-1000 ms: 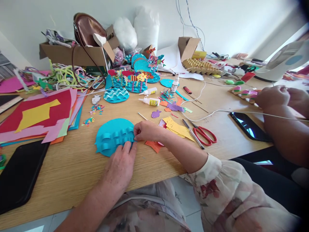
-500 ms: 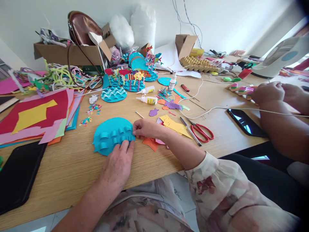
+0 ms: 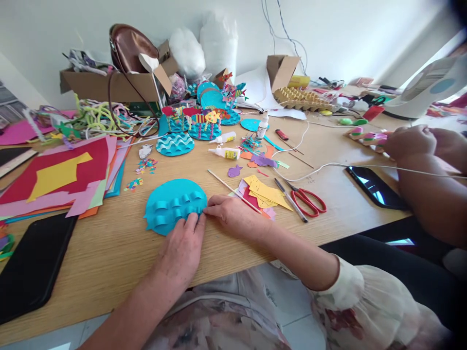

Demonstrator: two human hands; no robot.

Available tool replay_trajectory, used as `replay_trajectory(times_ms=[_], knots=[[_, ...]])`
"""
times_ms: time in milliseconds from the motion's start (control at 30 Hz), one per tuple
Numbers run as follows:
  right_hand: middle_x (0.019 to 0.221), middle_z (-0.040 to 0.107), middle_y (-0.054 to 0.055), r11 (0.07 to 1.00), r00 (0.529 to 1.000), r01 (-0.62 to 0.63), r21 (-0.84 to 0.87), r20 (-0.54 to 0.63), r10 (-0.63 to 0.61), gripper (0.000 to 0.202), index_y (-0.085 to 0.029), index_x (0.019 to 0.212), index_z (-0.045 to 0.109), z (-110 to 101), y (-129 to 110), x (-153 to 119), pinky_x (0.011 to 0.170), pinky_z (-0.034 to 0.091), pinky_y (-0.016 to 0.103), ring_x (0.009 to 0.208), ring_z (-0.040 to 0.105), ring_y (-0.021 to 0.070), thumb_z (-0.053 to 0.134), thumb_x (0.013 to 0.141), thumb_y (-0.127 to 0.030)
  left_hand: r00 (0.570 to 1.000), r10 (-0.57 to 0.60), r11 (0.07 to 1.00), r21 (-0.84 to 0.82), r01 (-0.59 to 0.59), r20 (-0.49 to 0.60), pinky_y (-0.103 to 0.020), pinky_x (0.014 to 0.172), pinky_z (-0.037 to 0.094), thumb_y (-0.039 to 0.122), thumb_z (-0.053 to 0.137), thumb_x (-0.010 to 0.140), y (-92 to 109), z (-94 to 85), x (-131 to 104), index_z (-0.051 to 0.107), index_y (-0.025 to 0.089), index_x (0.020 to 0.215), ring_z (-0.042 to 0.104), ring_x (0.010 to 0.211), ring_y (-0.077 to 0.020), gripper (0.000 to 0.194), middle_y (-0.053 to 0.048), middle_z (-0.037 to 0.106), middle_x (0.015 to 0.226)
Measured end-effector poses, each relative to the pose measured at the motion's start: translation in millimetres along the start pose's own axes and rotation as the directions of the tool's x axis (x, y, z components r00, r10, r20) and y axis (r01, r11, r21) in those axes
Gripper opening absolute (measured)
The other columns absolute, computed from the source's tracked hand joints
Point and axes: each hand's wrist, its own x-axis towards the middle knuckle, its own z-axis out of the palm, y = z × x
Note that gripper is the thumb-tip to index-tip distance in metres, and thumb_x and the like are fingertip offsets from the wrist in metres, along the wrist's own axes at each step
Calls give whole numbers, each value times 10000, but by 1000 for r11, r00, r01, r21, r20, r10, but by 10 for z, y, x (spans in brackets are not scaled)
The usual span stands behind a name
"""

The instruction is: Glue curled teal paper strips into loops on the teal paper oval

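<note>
Disc: on table, left of your right hand; loop rows run crosswise. Your left hand: overlaps near-right edge, thumb hidden, grip unclear. Right: fingertips at right rim; cannot tell if pinching.

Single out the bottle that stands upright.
The white plastic bottle with dark print, standing right of two white plastic bottles with yellow labels, which lie on their sides.

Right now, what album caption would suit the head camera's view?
Left hand on a blue disc with curled strips, right hand at its rim, red-handled scissors nearby.
</note>
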Motion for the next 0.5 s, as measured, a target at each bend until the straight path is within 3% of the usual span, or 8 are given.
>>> replay_trajectory(times_ms=[200,500], knots=[[943,592,97,1000,999,14,-27,-49,-15,250,-155,949,664,83,48,-25,762,406,262,847,544,163,446,836,-113,997,38,999,-30,-40,-68,-341,718,496,19,303,803,-42,108,-48,425,171,1255,531,819,-197,493,-86,534,1004],[965,582,87,998,997,-1,-65,-72,-3,254,-162,980,645,131,38,-53,773,411,256,870,528,164,419,864,-149,998,37,999,-33,-39,-54,-342,731,490,5,337,803,-39,102,-38,473,148,1213,544,823,-206,455,-90,537,997]])
